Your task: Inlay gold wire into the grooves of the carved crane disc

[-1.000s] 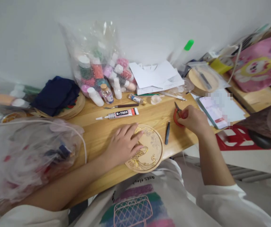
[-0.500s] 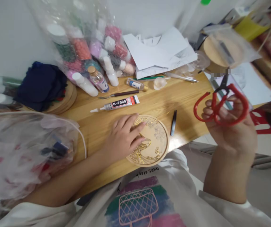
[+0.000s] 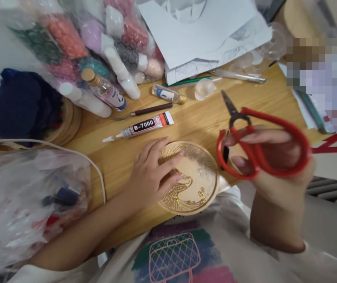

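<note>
My left hand (image 3: 152,173) lies with fingers spread over the left part of a round wooden plaque (image 3: 196,165). Gold wire-like lines form a bird on its pale face, and grey drawn lines show along its upper right. The plaque rests at the table's front edge. Red-handled scissors (image 3: 252,145) are in my right hand (image 3: 283,173), held up to the right of the plaque. Their dark blades point up and left. Black tweezers (image 3: 225,155) lie on the table, mostly hidden behind the scissors' left handle loop.
Above the plaque lie a B-7000 glue tube (image 3: 146,125), a dark-handled tool (image 3: 153,109) and a small vial (image 3: 168,93). A corked bottle (image 3: 106,90) stands beside bagged jars (image 3: 65,35). White papers (image 3: 192,35) are at the back, a plastic bag (image 3: 30,208) at left.
My right hand has brought the scissors left and closer to the plaque, turning the blades leftward. My left hand stays on the plaque. The view has moved nearer the table.
</note>
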Available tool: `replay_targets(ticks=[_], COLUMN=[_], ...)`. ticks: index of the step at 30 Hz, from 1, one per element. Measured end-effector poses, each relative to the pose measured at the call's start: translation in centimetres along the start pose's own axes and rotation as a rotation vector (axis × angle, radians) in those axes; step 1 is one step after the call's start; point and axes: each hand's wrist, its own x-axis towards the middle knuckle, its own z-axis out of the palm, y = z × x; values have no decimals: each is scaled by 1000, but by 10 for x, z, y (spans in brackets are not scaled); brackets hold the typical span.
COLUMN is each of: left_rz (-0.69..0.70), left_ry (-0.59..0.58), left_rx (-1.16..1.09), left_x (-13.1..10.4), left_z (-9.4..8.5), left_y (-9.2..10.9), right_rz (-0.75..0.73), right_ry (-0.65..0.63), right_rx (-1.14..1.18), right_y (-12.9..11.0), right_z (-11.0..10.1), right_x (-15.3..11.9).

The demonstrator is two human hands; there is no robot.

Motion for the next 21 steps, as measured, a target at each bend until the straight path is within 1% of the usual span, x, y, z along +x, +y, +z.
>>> replay_targets(ticks=[2,3,4,6,8,16,19,21], left_rz=[9,11,9,0,-6,-1,-10,-23], left_ry=[-2,-1,0,0,-6,-24,-15,-20], left_rx=[7,8,7,1,0,-2,-5,-6], left_x=[0,0,-1,-1,0,1,0,0], left_z=[0,0,1,0,0,-1,-1,-1], left_y=[0,-1,-1,-1,0,1,1,2], right_rz=[-104,-164,-215,-284,-287,-199,-169,-142], right_ry=[-121,-187,-247,-313,-315,-324,-323,-295], right_rx=[-229,-304,-359,-417,-437,-411,-372,-318], right_y=[4,6,10,15,19,24,29,33], right_z=[6,8,10,12,13,14,15,16], right_x=[-2,-2,-2,-1,-1,-4,-4,-5])
